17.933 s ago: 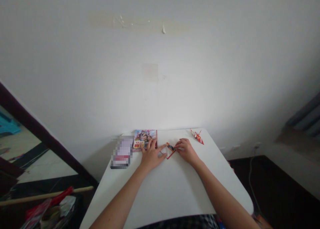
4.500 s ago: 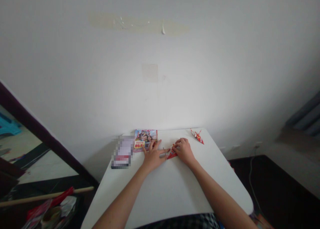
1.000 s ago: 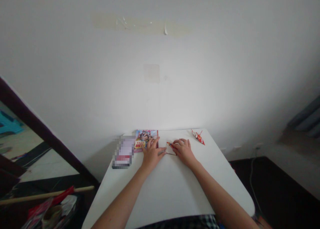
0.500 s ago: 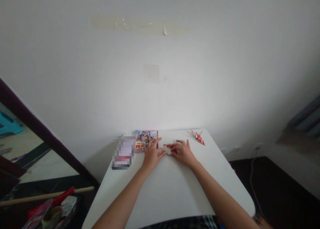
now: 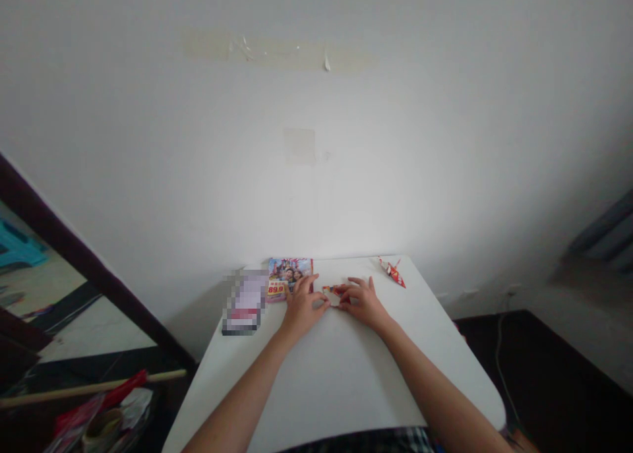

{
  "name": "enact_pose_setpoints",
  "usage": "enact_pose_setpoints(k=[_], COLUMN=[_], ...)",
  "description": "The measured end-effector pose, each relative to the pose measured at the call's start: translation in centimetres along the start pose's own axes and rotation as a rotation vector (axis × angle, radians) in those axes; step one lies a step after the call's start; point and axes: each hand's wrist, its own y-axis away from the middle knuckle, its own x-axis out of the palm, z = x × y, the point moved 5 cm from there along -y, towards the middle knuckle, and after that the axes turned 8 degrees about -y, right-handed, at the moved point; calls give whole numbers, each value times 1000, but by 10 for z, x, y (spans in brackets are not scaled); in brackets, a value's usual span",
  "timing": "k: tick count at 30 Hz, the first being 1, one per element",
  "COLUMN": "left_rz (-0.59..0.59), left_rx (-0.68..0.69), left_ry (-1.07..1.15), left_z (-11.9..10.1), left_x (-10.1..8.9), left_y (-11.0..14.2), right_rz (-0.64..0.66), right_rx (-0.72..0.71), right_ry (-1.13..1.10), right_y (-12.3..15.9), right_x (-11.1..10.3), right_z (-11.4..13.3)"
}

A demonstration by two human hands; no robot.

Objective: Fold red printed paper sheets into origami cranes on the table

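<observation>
Between my hands, over the white table [image 5: 341, 380], is a small piece of folded paper [image 5: 331, 297], white with red and orange print. Thumb and index finger of my left hand [image 5: 302, 306] pinch at its left edge. My right hand [image 5: 364, 305] closes its fingers on the right part and covers some of it. Beyond my left fingertips lies a colourful printed leaflet [image 5: 291, 270], partly hidden by them. A red and white folded paper crane [image 5: 393, 273] rests at the table's back right.
A phone-like object [image 5: 244, 304], pixelated, lies at the table's left edge. The wall [image 5: 395, 143] stands directly behind the table. At lower left are a wooden stick [image 5: 165, 376] and a container of odds and ends. A cable [image 5: 500, 354] hangs at the right.
Both hands stay in almost the same place on the paper. My left fingers have shifted very slightly, and a bit more of the paper's white side shows.
</observation>
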Motion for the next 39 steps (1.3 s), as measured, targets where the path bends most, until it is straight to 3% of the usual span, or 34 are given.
enact_pose_setpoints(k=[26,39], left_rz=[160,124], left_rx=[12,8], left_ry=[17,20], left_z=[18,14], left_x=[4,1], left_y=[-7,-5], right_rz=[4,-3], right_rx=[5,-7], right_ry=[-19,-15], right_y=[2,2], right_x=[-1,-1], right_z=[-1,2])
